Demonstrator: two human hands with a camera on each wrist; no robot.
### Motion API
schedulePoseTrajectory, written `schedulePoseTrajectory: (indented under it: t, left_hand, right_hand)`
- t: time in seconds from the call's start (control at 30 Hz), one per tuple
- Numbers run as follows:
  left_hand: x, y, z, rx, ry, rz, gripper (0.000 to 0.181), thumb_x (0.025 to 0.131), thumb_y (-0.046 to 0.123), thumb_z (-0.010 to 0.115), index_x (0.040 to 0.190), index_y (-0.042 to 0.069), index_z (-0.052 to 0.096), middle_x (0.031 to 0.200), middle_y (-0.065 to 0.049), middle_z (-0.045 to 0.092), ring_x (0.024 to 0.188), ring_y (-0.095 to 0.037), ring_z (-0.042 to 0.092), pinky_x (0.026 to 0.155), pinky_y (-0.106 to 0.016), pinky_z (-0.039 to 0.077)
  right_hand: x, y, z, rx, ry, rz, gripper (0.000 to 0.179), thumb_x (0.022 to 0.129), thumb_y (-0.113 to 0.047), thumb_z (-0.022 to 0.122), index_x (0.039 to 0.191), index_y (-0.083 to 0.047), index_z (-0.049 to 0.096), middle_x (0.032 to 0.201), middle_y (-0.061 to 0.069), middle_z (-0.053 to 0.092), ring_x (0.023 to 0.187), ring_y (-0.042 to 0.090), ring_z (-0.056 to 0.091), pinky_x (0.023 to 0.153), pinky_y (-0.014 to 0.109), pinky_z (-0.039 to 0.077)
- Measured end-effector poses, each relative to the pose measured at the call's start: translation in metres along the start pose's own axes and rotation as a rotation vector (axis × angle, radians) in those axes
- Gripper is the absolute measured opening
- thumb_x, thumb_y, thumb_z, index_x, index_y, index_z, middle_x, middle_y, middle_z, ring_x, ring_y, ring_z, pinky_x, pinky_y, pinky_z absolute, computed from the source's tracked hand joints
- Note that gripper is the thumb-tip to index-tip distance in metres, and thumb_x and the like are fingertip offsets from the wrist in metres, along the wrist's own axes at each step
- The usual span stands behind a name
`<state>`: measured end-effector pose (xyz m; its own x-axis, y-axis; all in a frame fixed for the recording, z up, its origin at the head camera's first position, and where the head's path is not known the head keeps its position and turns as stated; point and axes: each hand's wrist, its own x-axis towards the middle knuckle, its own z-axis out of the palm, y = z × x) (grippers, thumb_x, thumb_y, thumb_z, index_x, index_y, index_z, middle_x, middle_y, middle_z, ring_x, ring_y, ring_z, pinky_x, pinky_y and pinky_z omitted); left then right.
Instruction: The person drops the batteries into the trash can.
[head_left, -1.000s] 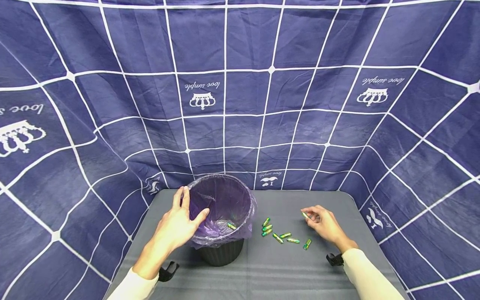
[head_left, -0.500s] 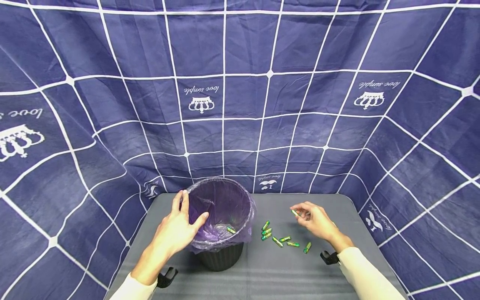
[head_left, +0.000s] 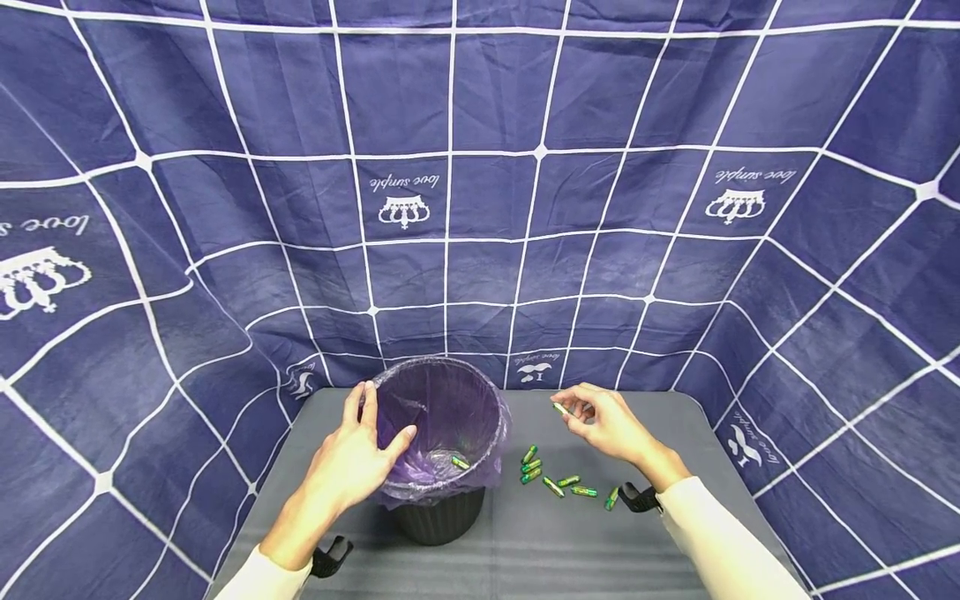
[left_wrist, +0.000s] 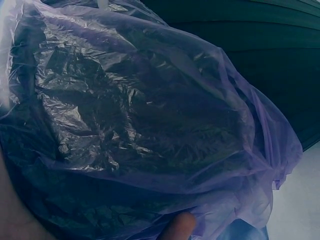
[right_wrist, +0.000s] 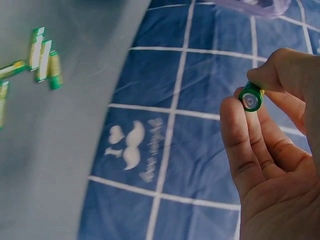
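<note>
My right hand point(head_left: 603, 423) pinches a green-and-yellow battery point(right_wrist: 251, 98) between thumb and fingertips, over the table to the right of the bin. One round metal end of it faces the camera in the right wrist view. My left hand point(head_left: 341, 462) rests at the left rim of a black ribbed bin point(head_left: 438, 523), fingers fairly straight and thumb spread over the opening. A thin purple bag point(head_left: 438, 392) lines the bin and hangs over its rim; it fills much of the left wrist view. Inside, near the bottom, lies another battery point(head_left: 460, 462).
Several matching batteries point(head_left: 584, 492) lie loose on the grey table point(head_left: 555, 550) to the right of the bin. Blue cloth with white grid lines point(head_left: 487, 192) stands behind and along both sides of the table.
The right hand has moved left, toward the bin, with the battery pinched in it. My left hand has stayed at the rim, and the loose batteries lie where they were.
</note>
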<state>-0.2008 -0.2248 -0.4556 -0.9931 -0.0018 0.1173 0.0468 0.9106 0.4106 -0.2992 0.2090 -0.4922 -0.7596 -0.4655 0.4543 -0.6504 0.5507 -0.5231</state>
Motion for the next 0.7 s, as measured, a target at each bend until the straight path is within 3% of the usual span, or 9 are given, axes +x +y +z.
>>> schedulePoseTrajectory:
  t: [0.27,0.47,0.7]
  left_hand:
    - [0.001,0.001,0.001,-0.005,0.002,0.002,0.114,0.112,0.075,0.06,0.185,-0.001,0.017,0.191,-0.022,0.019,0.122,-0.065,0.077,0.102,-0.076,0.062]
    - [0.002,0.001,0.002,-0.012,0.008,0.011,0.113,0.112,0.073,0.06,0.184,-0.004,0.018,0.19,-0.024,0.019,0.121,-0.066,0.077,0.105,-0.076,0.061]
    - [0.002,0.0,0.001,-0.03,0.004,0.025,0.113,0.113,0.068,0.063,0.183,-0.008,0.016,0.19,-0.029,0.017,0.123,-0.07,0.074,0.11,-0.077,0.059]
  right_hand:
    - [0.034,-0.034,-0.012,-0.002,-0.037,-0.049,0.035,0.096,0.002,0.084,0.125,-0.017,0.087,0.101,-0.005,0.08,0.083,0.0,0.069,0.077,0.029,0.066]
    - [0.06,-0.057,-0.016,0.001,-0.055,-0.126,0.033,0.097,0.004,0.082,0.126,-0.011,0.086,0.108,0.0,0.083,0.083,0.002,0.069,0.075,0.028,0.064]
    - [0.086,-0.084,-0.01,-0.031,-0.109,-0.154,0.03,0.1,-0.003,0.083,0.129,-0.012,0.086,0.102,0.004,0.08,0.08,0.002,0.068,0.075,0.03,0.065]
